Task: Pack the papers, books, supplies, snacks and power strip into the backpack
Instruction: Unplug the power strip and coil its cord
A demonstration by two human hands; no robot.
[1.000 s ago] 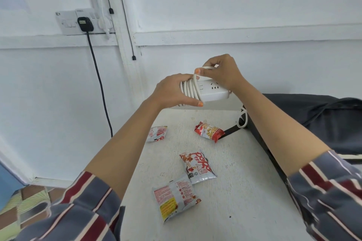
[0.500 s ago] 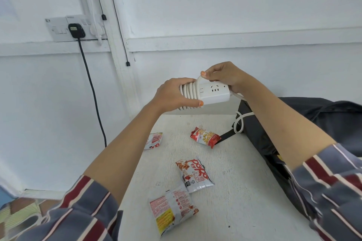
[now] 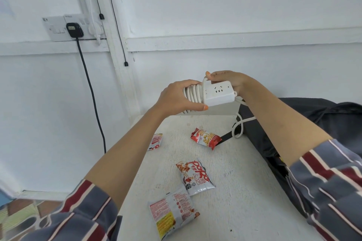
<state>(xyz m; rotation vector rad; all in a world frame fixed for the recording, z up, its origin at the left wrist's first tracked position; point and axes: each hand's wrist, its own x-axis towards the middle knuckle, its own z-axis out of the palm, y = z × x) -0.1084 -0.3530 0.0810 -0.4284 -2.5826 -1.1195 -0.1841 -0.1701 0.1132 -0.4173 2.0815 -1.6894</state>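
Both hands up over the far end of the white table (image 3: pixel 244 191), close to the wall. My left hand (image 3: pixel 176 96) grips the power strip (image 3: pixel 219 96) at its left end, fingers curled over the top and thumb underneath, right across the turns of white cord (image 3: pixel 194 94) already wound round the body. My right hand (image 3: pixel 229 79) sits on the strip's top rear edge, fingertips pinching the cord where it crosses over the top. The strip is held level in the air, sockets facing me, clear of the table. The loose tail of cord leaves the strip's right end, drops down and forms a loop (image 3: pixel 238 129) against the near edge of the dark backpack (image 3: pixel 313 115), which lies along the right side of the table. Four snack packets lie out on the tabletop: a red packet (image 3: pixel 205 138) just beside a black strap of the backpack, a grey packet (image 3: pixel 155 141) at the left edge partly behind my left forearm, a "Popo" packet (image 3: pixel 194 176) mid-table, and a back-side-up packet (image 3: pixel 172 213) touching its lower corner. On the wall to the left, a black plug (image 3: pixel 73 29) sits in the wall socket (image 3: pixel 58 27).
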